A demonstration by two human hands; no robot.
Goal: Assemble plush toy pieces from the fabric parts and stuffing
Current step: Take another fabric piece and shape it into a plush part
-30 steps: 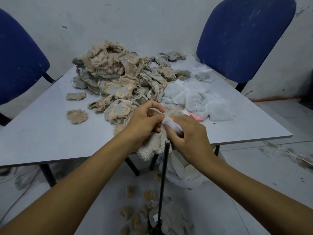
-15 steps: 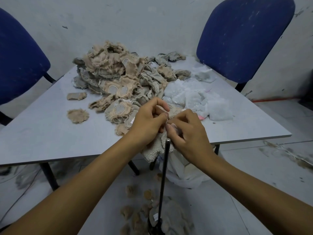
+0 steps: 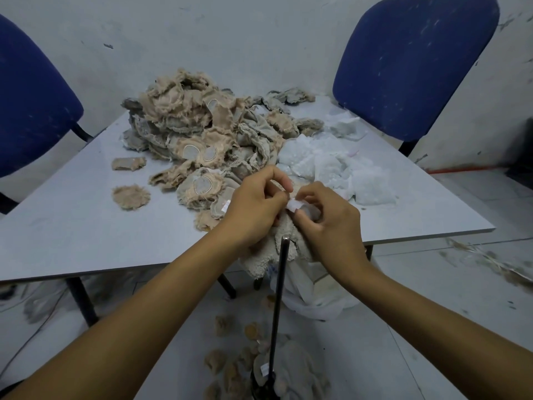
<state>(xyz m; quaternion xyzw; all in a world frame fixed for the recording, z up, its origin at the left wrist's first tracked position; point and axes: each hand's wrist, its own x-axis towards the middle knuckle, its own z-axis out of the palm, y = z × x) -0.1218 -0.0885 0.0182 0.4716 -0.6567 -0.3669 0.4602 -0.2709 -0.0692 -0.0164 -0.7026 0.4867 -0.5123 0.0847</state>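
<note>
Table (image 3: 72, 226): pale grey top, its near corner just under the hands.
Chairs: a blue chair (image 3: 412, 62) stands behind the far right edge of the table, a second blue chair (image 3: 31, 99) at the left edge.
Fabric pile (image 3: 202, 131): a heap of tan and grey furry cut pieces on the middle of the table, several with pale oval patches; two small tan pieces lie apart to its left.
Stuffing (image 3: 334, 168): white fluffy heap on the table, right of the fabric pile and just beyond the hands.
Plastic bag (image 3: 314, 298): white, on the floor under the near table corner.
Floor scraps (image 3: 230, 362): small tan pieces scattered on the floor between the forearms.
Rod (image 3: 278, 307): thin, black, upright from the floor (its top ends just below the hands).
Plush piece (image 3: 268, 255): cream, fuzzy, held over the near table corner, its lower part hanging below the hands.
Left hand (image 3: 253, 209): fingers curled round the top of the plush piece.
Right hand (image 3: 331, 223): close against the left, thumb and fingers pinching a small white tuft (image 3: 294, 204) at the top of the plush piece.
</note>
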